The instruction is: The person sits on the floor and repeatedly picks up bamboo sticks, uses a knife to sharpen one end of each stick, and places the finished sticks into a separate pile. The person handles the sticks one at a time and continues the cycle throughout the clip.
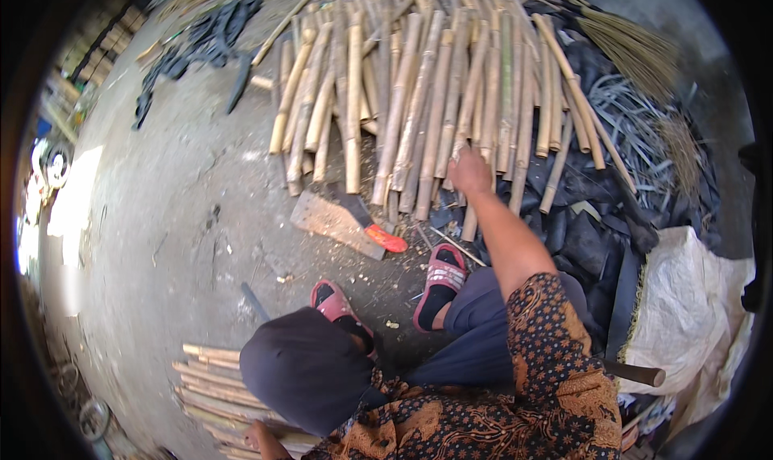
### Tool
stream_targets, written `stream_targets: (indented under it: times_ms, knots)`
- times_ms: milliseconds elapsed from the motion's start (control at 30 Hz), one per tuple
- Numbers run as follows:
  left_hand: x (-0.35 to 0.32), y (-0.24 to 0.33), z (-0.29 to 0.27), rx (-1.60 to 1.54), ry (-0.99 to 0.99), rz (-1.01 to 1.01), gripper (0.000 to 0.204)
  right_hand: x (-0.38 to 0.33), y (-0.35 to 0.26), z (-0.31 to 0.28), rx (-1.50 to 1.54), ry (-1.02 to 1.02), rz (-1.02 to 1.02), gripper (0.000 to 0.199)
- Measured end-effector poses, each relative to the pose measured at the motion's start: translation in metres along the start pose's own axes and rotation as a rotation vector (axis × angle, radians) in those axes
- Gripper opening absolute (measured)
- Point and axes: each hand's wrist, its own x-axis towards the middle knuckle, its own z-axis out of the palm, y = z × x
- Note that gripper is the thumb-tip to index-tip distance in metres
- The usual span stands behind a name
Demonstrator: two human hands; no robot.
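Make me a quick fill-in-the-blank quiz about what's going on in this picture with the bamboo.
1. The right hand reaches into the big pile of ____ poles.
2. The cleaver lying on the concrete floor has a ____ handle.
3. The left hand rests by a smaller bundle of cut poles at the lower ____ of the picture.
4. Both sandals are ____.

Missing words: bamboo; red; left; pink
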Motion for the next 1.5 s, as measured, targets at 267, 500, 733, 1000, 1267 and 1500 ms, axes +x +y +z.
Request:
stream_targets:
  times_ms: [267,500,733,1000,1267,1500]
  knots:
    - [-0.069,0.097,0.034,-0.201,-0.123,0.524,0.053,0.048,0.178,-0.102,-0.206,-0.224,0.404,0.046]
    - [-0.128,0.159,0.003,-0.247,-0.275,0.793,0.050,0.074,0.262,-0.040,0.110,-0.001,0.664,0.055]
    - [-0.134,0.179,-0.013,-0.212,-0.293,0.834,0.048,0.101,0.261,-0.004,0.214,0.172,0.739,0.052]
    - [-0.134,0.209,-0.022,-0.189,-0.300,0.908,0.045,0.086,0.279,-0.048,-0.043,0.626,0.588,0.043]
    - [-0.137,0.224,-0.032,-0.192,-0.314,0.935,0.043,0.106,0.371,-0.103,-0.226,0.315,0.771,0.077]
    - [-0.105,0.229,-0.043,-0.246,-0.322,1.019,0.041,0.101,0.380,-0.100,-0.118,0.209,0.783,0.060]
